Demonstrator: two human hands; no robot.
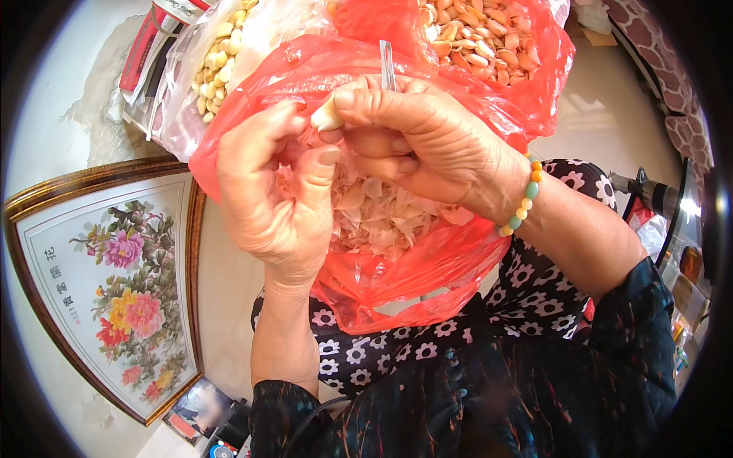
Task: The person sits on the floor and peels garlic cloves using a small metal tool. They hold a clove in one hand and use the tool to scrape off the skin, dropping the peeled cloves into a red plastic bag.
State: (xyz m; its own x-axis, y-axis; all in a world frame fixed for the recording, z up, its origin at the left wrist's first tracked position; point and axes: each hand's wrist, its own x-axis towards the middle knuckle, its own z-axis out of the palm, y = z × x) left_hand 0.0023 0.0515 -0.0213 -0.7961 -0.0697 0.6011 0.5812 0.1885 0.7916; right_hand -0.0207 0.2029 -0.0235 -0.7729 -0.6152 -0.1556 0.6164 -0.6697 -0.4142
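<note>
A pale garlic clove (327, 116) is pinched between the thumb and fingers of my right hand (424, 134). From the same hand a narrow metal blade or handle (387, 63) sticks up, its lower part hidden by my fingers. My left hand (275, 183) is just left of the clove, fingers curled and thumb apart, with nothing visible in it. Beneath both hands a red plastic bag (412, 275) gapes, holding papery garlic skins (378, 214). Unpeeled garlic cloves (481, 43) fill another red plastic area behind my right hand. Peeled cloves (220, 66) lie in a clear plastic bag (177, 114) at upper left.
A framed flower painting (126, 286) bearing writing leans by the wall on the left. Patterned trousers (401, 352) cover my legs under the bag. On the right stands a dark glass-edged table (676, 212) with assorted items. A framed photo (197, 409) sits at lower left.
</note>
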